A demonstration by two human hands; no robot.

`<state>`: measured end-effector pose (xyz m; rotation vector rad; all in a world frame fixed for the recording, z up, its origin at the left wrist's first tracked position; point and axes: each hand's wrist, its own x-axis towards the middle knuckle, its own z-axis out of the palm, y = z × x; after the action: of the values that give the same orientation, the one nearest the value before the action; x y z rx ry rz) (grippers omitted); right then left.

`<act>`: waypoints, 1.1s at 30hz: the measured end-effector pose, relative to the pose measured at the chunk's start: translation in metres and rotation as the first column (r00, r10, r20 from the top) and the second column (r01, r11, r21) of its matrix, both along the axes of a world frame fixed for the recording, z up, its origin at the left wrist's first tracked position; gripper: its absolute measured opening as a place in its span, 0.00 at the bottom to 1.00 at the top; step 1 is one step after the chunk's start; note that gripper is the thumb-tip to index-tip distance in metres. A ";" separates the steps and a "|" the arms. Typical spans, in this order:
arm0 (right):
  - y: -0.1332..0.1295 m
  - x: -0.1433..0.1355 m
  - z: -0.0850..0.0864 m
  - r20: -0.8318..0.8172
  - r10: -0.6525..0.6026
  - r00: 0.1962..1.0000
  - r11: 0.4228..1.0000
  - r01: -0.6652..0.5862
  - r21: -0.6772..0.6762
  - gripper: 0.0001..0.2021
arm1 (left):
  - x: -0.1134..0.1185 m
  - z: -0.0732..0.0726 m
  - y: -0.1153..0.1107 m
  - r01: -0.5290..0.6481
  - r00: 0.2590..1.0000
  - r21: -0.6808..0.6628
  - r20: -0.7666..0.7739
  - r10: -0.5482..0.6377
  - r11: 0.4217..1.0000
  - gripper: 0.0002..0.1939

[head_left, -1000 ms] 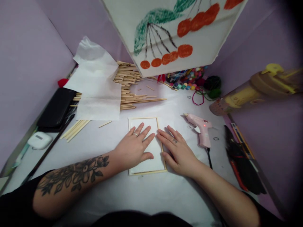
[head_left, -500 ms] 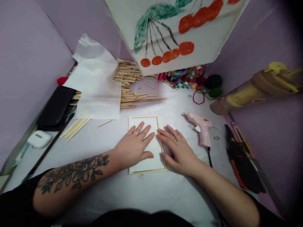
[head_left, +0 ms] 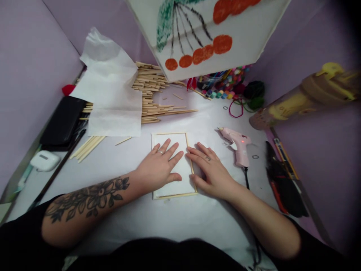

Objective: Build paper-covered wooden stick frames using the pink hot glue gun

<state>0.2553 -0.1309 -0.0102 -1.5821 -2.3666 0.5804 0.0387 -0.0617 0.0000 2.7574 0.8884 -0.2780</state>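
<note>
A white rectangular panel (head_left: 169, 188) lies on the table, edged with thin wooden sticks (head_left: 173, 195). Spread flat across its left and middle part is my left hand (head_left: 159, 165), a ring on one finger. My right hand (head_left: 210, 171) rests at the right edge, its fingers on the stick there and its thumb lower down the same side. Both hands are open, and neither grips anything. Part of the panel and its left edge is hidden under my left hand. To the right of my right hand lies a pink hot glue gun (head_left: 238, 145) with a red light on.
Bundles of wooden sticks (head_left: 152, 84) lie at the back, partly under white paper (head_left: 113, 109). A board painted with cherries (head_left: 191, 37) overhangs the back. On the left are a black case (head_left: 62, 124) and white earbud case (head_left: 45, 160); right, a tumbler (head_left: 293, 101) and pliers (head_left: 284, 188).
The whole scene sits slightly higher in the picture, as the camera view has tipped down. My hands keep the same place on the panel.
</note>
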 end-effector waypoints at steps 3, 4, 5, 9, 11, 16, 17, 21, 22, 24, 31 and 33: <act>0.000 0.000 0.000 -0.009 -0.003 1.000 1.000 0.003 0.000 0.29 | 0.000 0.001 0.000 0.000 1.000 -0.007 -0.006 0.000 1.000 0.39; 0.000 0.000 0.000 -0.011 -0.005 1.000 1.000 0.005 -0.001 0.28 | 0.000 0.001 0.000 0.002 1.000 -0.009 -0.008 -0.002 1.000 0.39; 0.000 0.000 0.000 -0.013 -0.007 1.000 1.000 0.007 -0.003 0.28 | 0.000 0.002 0.001 0.003 1.000 -0.012 -0.010 -0.003 1.000 0.40; 0.000 0.000 0.001 -0.012 -0.011 1.000 1.000 0.011 -0.008 0.29 | 0.001 0.003 0.001 0.000 1.000 -0.025 -0.026 -0.001 1.000 0.40; 0.000 0.000 0.001 -0.014 -0.011 1.000 1.000 0.011 -0.010 0.28 | 0.001 0.003 0.001 -0.002 1.000 -0.024 -0.029 0.001 1.000 0.40; 0.000 0.000 0.001 -0.031 -0.011 0.999 1.000 0.011 -0.014 0.29 | 0.000 0.001 0.001 -0.005 1.000 -0.020 -0.021 0.005 1.000 0.40; 0.000 0.000 0.000 -0.038 -0.012 0.999 1.000 0.011 -0.011 0.29 | 0.000 0.001 0.001 -0.007 1.000 -0.019 -0.017 0.007 1.000 0.40; -0.002 0.005 -0.003 -0.207 -0.002 0.978 0.998 0.015 0.059 0.28 | 0.000 0.001 0.000 -0.008 1.000 -0.019 -0.019 0.008 1.000 0.40; -0.002 0.007 -0.002 -0.301 -0.019 0.954 0.995 0.048 0.089 0.27 | 0.000 0.001 0.000 -0.009 1.000 -0.019 -0.023 0.008 1.000 0.39; -0.004 0.011 -0.001 -0.484 -0.089 0.871 0.978 0.169 0.126 0.25 | 0.000 0.001 0.000 -0.009 1.000 -0.017 -0.027 0.009 1.000 0.39; -0.006 0.013 0.002 -0.409 -0.036 0.912 0.969 0.133 0.210 0.23 | -0.001 0.004 0.000 0.001 1.000 0.026 -0.004 -0.001 1.000 0.39; -0.005 0.012 0.000 -0.336 0.025 0.941 0.973 0.054 0.224 0.25 | -0.002 0.006 -0.001 0.012 1.000 0.041 0.014 -0.013 0.999 0.38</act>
<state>0.2673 -0.1361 -0.0101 -1.2824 -2.0796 0.5056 0.0371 -0.0627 0.0061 2.7999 0.8833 -0.2443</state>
